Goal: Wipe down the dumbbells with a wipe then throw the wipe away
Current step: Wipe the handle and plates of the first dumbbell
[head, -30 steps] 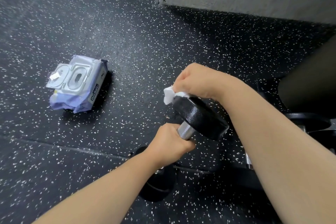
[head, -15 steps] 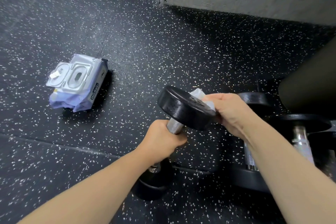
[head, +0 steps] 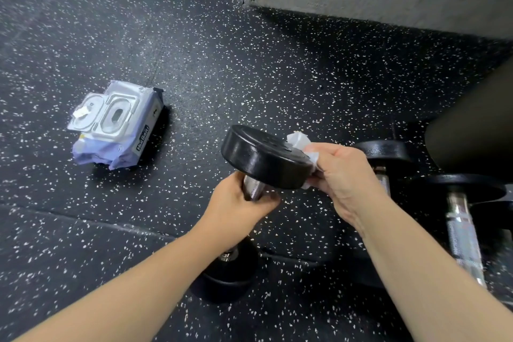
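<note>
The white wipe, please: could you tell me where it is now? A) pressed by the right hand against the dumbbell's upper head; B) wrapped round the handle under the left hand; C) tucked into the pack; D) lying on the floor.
A: the right hand holds the wipe against the rim of the dumbbell, whose handle the left hand grips.

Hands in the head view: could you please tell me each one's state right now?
Left hand: closed around the dumbbell handle.
Right hand: closed on the wipe, pressing it against the dumbbell head.
</note>
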